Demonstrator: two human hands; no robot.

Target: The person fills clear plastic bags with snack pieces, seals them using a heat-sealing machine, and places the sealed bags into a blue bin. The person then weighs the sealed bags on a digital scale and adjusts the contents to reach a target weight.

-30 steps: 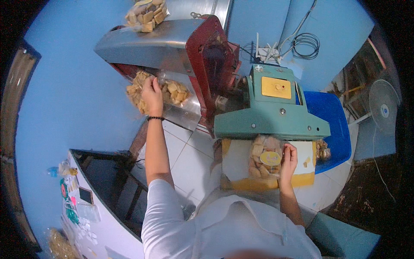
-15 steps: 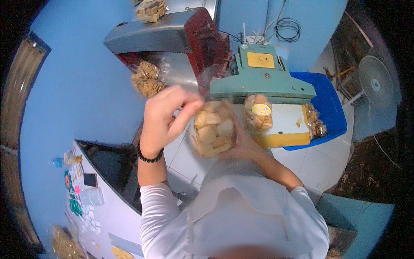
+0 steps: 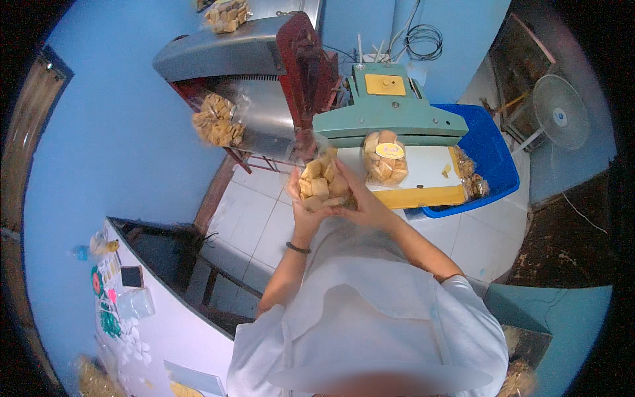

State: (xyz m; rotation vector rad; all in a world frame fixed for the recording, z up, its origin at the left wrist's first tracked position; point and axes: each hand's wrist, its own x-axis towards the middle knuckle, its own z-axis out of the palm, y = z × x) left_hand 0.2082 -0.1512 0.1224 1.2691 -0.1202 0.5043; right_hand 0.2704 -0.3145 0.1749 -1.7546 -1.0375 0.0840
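Observation:
Between my two hands is a clear plastic bag of square, golden snack pieces (image 3: 319,188); its loose top rises above the pieces. My left hand (image 3: 305,215) cups the bag's left side and underside. On the other side, my right hand (image 3: 364,205) wraps round the bag, with some fingers hidden behind it. Just right of my hands, a filled bag with a yellow label (image 3: 385,162) stands on the white, yellow-edged platform (image 3: 423,175) of a green sealing machine (image 3: 390,119).
A blue bin (image 3: 493,159) behind the platform holds more packed bags (image 3: 473,178). Bags of snacks (image 3: 218,122) lie on a metal tray at left. A white table (image 3: 159,331) with small items stands at lower left, a fan (image 3: 559,112) at right.
My left hand has come down from above the bag's left top to cup its side and bottom. The bag now shows its loose top tilted upward, still in my right hand.

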